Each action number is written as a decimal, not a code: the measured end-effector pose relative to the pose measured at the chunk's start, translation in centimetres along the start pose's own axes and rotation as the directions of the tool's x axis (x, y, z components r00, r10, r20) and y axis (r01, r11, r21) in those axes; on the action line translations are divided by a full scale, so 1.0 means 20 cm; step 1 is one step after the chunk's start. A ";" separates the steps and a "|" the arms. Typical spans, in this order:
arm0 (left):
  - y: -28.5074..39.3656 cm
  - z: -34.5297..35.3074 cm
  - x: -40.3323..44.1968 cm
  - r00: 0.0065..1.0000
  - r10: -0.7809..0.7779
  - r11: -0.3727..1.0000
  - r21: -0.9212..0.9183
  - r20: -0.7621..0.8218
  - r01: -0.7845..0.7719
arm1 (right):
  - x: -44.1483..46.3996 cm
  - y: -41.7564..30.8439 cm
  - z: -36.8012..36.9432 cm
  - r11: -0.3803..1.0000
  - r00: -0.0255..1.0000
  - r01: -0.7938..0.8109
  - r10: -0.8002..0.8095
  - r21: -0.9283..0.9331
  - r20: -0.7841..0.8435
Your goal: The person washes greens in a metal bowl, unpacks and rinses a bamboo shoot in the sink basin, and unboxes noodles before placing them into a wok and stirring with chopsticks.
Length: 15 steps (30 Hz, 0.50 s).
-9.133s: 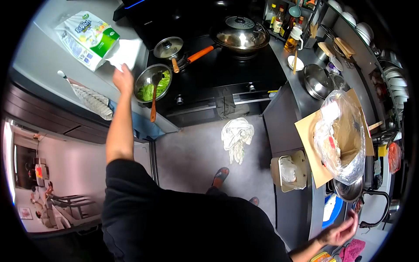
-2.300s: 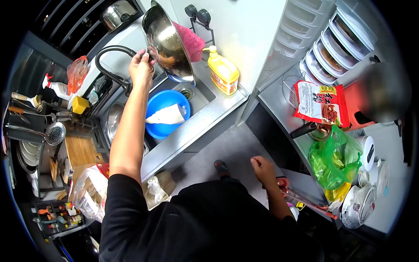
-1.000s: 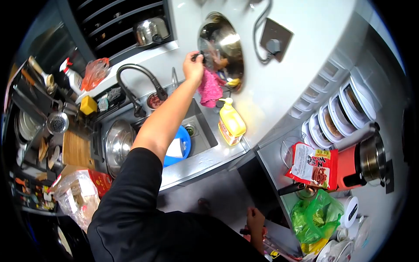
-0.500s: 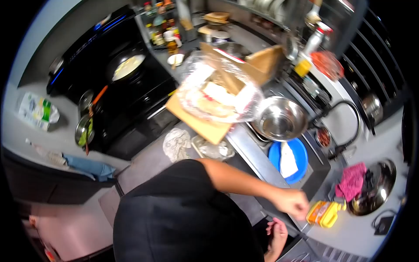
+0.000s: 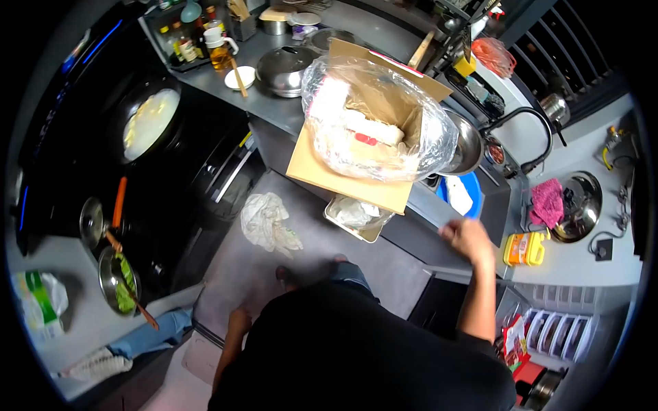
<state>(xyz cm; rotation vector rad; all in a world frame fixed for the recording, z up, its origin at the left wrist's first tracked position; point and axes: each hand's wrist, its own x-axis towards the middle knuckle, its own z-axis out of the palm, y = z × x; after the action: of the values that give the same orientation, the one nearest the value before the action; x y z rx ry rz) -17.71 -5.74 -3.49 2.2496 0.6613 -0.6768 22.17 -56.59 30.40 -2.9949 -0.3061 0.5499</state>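
Note:
My right hand (image 5: 471, 241) is raised near the front edge of the sink counter, its fingers loosely curled and nothing showing in them. A blue basin (image 5: 471, 195) with a white item in it lies just beyond. To the hand's right stands a yellow jug (image 5: 525, 249) with an orange label. My left hand (image 5: 238, 320) hangs low by my left side over the floor; its fingers are hidden. Ahead of me is an open cardboard box (image 5: 349, 185) lined with clear plastic, with a pale block-like item (image 5: 375, 129) inside.
On the black stove at left, a pan (image 5: 152, 122) holds pale food. A metal bowl (image 5: 118, 281) holds green vegetables. A crumpled white bag (image 5: 264, 219) lies on the floor beside a bin (image 5: 370, 233). A metal basin (image 5: 466, 147) and a black faucet (image 5: 541, 116) are at the sink.
My left hand has moved from near the yellow jug back to my left side. My right hand has risen forward beside the counter. The view has swung toward the box and floor.

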 end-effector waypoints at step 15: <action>0.95 -0.82 0.48 0.949 0.193 0.974 -0.071 -0.250 -0.217 | 1.61 -0.58 0.06 0.537 0.897 0.429 -0.350 -0.727 0.271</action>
<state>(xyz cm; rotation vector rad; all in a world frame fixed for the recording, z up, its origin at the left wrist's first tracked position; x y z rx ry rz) 5.75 -3.34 9.60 2.2886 0.5510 -0.2641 49.05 -38.41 19.63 -3.4583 -1.5735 0.6182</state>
